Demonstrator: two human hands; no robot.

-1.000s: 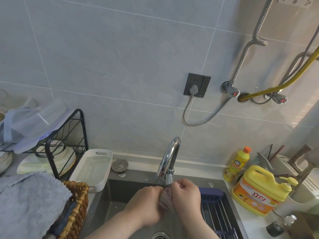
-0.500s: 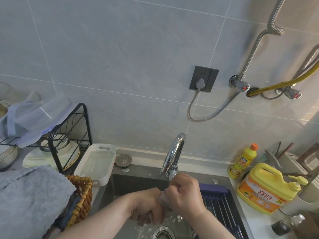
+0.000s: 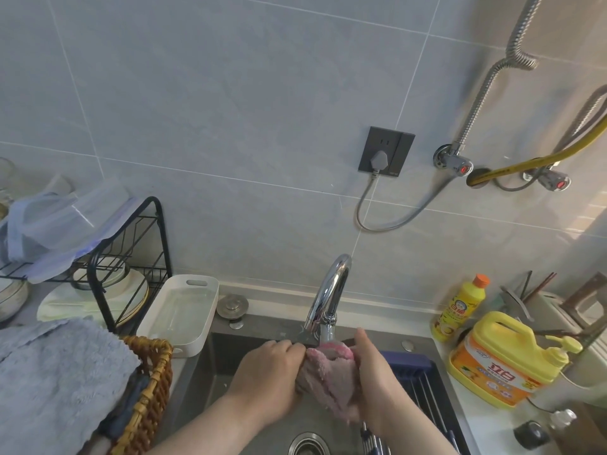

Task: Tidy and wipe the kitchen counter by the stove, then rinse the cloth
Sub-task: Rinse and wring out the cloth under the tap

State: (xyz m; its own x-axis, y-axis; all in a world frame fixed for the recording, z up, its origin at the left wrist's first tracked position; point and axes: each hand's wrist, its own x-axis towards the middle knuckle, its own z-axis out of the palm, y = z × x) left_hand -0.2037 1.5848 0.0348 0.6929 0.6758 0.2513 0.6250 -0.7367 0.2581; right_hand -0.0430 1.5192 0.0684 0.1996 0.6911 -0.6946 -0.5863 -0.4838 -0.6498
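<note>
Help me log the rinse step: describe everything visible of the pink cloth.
The cloth is pink, fluffy, terry-like fabric, bunched up and looking wet. It hangs over the sink, right under the faucet spout. The left hand grips its left side, the right hand its right side.

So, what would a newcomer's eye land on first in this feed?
The left hand and right hand grip a bunched pink terry cloth right under the curved chrome tap, over the dark steel sink. To the sink's right stands a bright yellow-and-orange detergent jug; at lower left, a fluffy grey towel drapes over a woven wicker basket.
</note>
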